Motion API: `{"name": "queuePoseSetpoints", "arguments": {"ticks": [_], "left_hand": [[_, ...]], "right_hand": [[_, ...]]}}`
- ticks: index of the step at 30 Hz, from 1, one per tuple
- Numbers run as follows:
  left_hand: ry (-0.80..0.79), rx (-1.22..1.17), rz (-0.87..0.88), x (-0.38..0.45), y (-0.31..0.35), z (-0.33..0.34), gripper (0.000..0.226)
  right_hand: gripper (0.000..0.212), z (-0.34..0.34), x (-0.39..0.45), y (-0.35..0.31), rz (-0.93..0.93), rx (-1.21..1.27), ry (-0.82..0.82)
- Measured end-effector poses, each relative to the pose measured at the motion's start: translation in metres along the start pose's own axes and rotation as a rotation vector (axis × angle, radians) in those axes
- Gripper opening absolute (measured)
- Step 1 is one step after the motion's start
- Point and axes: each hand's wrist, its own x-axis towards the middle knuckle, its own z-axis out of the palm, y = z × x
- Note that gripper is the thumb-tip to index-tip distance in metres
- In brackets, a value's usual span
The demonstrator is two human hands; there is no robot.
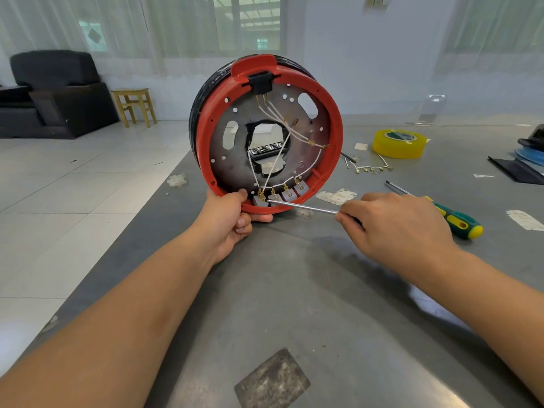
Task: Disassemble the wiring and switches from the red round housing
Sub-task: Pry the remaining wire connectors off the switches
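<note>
Two hands work: left (228,219) grips housing (329,113), right (394,225) holds screwdriver (303,207).

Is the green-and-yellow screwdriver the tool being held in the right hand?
No: the green-and-yellow screwdriver lies on the table beyond the right hand, which holds a thin metal-shafted tool.

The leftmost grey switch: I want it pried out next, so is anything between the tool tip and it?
Nothing visible. The metal shaft held by the right hand already reaches the leftmost grey switch; the left hand grips the red housing rim beside it.
</note>
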Motion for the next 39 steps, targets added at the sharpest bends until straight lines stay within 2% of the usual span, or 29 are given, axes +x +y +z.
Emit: {"name": "queuePoseSetpoints", "arguments": {"ticks": [3,7,13,20,24,33,39], "left_hand": [[-0.012,0.021,0.001,0.000,0.000,0.000,0.013],[-0.020,-0.004,-0.017,0.000,0.001,-0.002,0.013],[-0.026,-0.031,-0.022,-0.001,0.001,-0.004,0.032],[-0.026,-0.076,-0.057,0.001,0.001,-0.005,0.021],[-0.028,-0.074,-0.058,0.001,0.000,-0.005,0.020],[0.009,0.025,0.003,0.000,-0.001,-0.001,0.035],[-0.008,0.045,0.022,-0.004,0.000,0.000,0.034]], "right_hand": [[0.050,0.002,-0.001,0.001,0.007,-0.001,-0.010],[0.042,0.007,-0.004,-0.004,0.044,0.127,-0.038],[0.042,0.011,-0.006,-0.008,0.078,0.147,-0.018],[0.042,0.011,-0.006,-0.015,0.125,0.220,-0.073],[0.042,0.003,-0.003,-0.012,0.092,0.174,-0.068],[0.047,-0.014,0.001,-0.004,0.014,0.022,-0.086],[0.043,-0.004,-0.004,-0.005,0.056,0.085,-0.075]]}}
